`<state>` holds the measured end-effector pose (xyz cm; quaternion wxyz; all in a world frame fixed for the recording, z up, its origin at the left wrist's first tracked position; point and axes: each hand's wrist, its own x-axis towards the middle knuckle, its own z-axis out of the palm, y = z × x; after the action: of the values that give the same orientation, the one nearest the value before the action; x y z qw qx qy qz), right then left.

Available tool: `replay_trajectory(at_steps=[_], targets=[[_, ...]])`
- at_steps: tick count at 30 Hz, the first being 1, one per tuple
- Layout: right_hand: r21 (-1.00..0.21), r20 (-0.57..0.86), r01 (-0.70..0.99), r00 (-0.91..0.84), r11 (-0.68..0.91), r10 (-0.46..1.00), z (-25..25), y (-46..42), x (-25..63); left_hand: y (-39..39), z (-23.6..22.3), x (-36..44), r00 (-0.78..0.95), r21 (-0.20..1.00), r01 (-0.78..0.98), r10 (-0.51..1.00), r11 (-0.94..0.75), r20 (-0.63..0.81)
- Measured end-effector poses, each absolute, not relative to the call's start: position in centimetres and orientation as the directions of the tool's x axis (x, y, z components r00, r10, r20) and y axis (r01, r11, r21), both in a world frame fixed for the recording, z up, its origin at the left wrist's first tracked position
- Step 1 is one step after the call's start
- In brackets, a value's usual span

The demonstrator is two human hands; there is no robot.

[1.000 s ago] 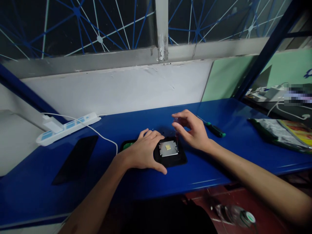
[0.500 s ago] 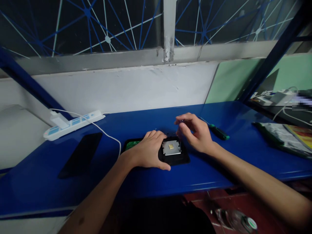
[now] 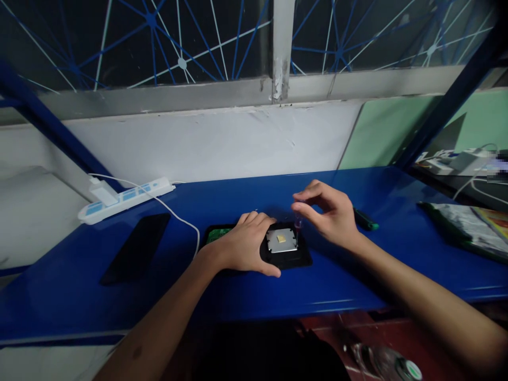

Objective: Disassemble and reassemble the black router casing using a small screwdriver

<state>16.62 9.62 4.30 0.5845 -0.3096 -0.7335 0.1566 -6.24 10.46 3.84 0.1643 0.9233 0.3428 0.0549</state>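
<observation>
My left hand [image 3: 249,241] lies flat over the middle of a black device casing [image 3: 304,257], fingers spread and thumb along its near edge. Left of that hand, part of a green circuit board [image 3: 217,234] shows inside the casing. To its right is a silver metal plate [image 3: 277,246] with a small yellowish square [image 3: 281,238] on it. My right hand [image 3: 327,211] pinches the top of a small screwdriver [image 3: 298,219] with a see-through purple handle. The screwdriver stands roughly upright, its tip at the plate's right edge.
A green-and-black screwdriver [image 3: 365,219] lies beyond my right wrist. On the left are a black flat panel [image 3: 137,248], a white power strip [image 3: 129,199] and a white cable [image 3: 178,218]. A plastic packet [image 3: 468,227] rests at the right; a bottle [image 3: 391,362] is on the floor.
My right thumb and fingertips have closed in at the top of the purple screwdriver, which now shows more plainly. My left hand stays on the casing. The whole view has shifted slightly.
</observation>
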Motion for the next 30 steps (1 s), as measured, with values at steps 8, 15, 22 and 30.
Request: replay_trajectory(at_steps=[8,15,22,30], targets=[[-0.79,0.591,0.077,-0.17,0.608,0.789,4.9,10.1,17.1,10.6,3.9,-6.1,0.757,0.359,0.622,0.652,-0.696,-0.046],[-0.896,0.444,-0.157,-0.366,0.416,0.818,5.0,10.4,17.3,10.7,3.9,-6.1,0.763,0.375,0.61,0.645,-0.698,-0.039],[-0.884,0.442,-0.304,-0.3,0.354,0.845,4.4,10.9,17.4,10.6,4.1,-6.1,0.762,0.387,0.608,0.646,-0.693,-0.041],[-0.923,0.341,-0.325,-0.446,0.205,0.827,4.5,10.3,17.1,10.8,3.6,-6.2,0.78,0.363,0.588,0.625,-0.723,-0.019]])
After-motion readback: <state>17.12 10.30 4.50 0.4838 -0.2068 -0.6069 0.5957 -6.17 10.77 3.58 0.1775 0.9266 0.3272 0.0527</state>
